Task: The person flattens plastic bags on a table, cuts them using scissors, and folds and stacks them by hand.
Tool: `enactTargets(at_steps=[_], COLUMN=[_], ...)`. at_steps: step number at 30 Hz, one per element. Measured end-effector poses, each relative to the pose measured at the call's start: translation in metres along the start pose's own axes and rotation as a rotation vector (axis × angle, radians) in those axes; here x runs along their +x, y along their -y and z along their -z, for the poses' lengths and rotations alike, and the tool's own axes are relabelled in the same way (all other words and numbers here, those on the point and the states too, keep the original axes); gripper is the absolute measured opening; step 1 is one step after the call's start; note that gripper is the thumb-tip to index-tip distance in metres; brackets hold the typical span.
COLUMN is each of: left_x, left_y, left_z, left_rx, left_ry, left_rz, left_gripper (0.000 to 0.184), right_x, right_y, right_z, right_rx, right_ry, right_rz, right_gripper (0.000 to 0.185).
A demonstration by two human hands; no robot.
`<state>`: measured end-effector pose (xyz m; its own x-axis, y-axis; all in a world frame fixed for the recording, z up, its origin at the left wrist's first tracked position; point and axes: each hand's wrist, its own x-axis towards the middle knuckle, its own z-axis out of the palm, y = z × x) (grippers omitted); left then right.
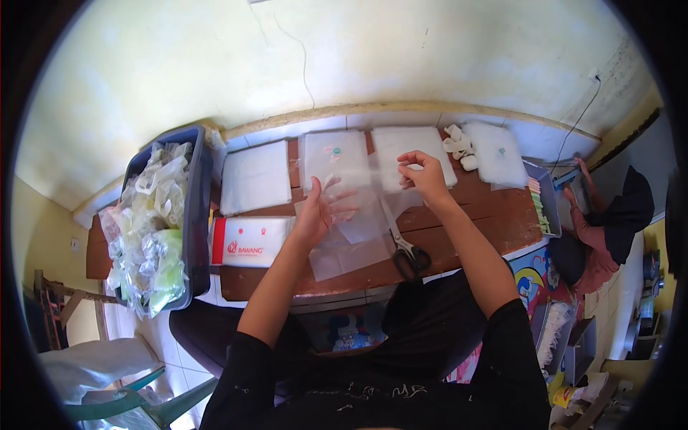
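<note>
A clear plastic bag (365,185) hangs between my hands above the wooden table. My left hand (319,215) is at its left side, thumb raised and fingers stretched apart, partly seen through the film. At the bag's upper right, my right hand (423,175) is closed in a pinch on the film; its exact grip is hard to make out. Below the hands lies another clear plastic sheet (351,256). Scissors with black handles (411,259) rest near the table's front edge, blades pointing away from me and partly covered by film.
Stacks of clear bags (255,177) line the back of the wooden table (459,229). A red-and-white printed pack (251,242) lies at left, beside a dark bin (197,215) heaped with plastic. White crumpled pieces (459,142) sit at the back right. Another person (605,236) is at far right.
</note>
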<state>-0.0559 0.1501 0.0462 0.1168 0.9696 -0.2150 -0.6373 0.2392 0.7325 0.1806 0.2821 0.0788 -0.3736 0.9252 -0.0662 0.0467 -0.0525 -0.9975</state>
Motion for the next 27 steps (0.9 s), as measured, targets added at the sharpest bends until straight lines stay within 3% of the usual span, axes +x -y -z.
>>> enactTargets(at_steps=[3, 6, 8, 10, 11, 13, 17, 20, 22, 24, 26, 27], left_x=[0.032, 0.074, 0.104, 0.128, 0.140, 0.162, 0.190, 0.193, 0.186, 0.184, 0.181, 0.181], left_y=[0.000, 0.009, 0.014, 0.021, 0.024, 0.029, 0.035, 0.026, 0.024, 0.028, 0.029, 0.027], left_z=[-0.018, -0.024, -0.026, -0.030, -0.030, -0.028, -0.031, -0.037, -0.045, -0.042, -0.037, -0.037], left_rx=[0.139, 0.209, 0.348, 0.341, 0.333, 0.338, 0.408, 0.423, 0.475, 0.530, 0.547, 0.548], left_ry=[0.020, 0.044, -0.081, -0.116, -0.156, -0.145, -0.197, -0.275, -0.285, -0.299, -0.114, -0.115], left_rz=[-0.004, -0.097, -0.113, -0.114, -0.116, -0.108, -0.064, 0.114, 0.111, 0.106, -0.202, -0.199], left_gripper=[0.070, 0.056, 0.038, 0.035, 0.033, 0.032, 0.037, 0.046, 0.051, 0.057, 0.063, 0.063], right_x=[0.026, 0.046, 0.052, 0.047, 0.045, 0.039, 0.044, 0.058, 0.060, 0.062, 0.066, 0.067], right_y=[-0.001, -0.008, -0.009, -0.010, -0.009, -0.006, -0.038, -0.068, -0.071, -0.066, -0.057, -0.052], right_z=[0.030, 0.053, 0.065, 0.075, 0.081, 0.096, 0.124, 0.137, 0.139, 0.136, 0.129, 0.125], right_rx=[-0.033, 0.002, 0.038, 0.062, 0.061, -0.091, -0.162, -0.149, -0.357, -0.292, -0.227, -0.182], right_ry=[-0.059, -0.110, -0.144, -0.212, -0.219, -0.135, -0.081, -0.142, -0.298, -0.318, -0.330, -0.355], right_rz=[0.049, 0.043, 0.034, -0.113, -0.107, -0.293, -0.367, -0.241, -0.090, 0.008, 0.111, 0.216], right_gripper=[0.018, 0.027, 0.036, 0.056, 0.056, 0.067, 0.067, 0.058, 0.043, 0.035, 0.028, 0.026])
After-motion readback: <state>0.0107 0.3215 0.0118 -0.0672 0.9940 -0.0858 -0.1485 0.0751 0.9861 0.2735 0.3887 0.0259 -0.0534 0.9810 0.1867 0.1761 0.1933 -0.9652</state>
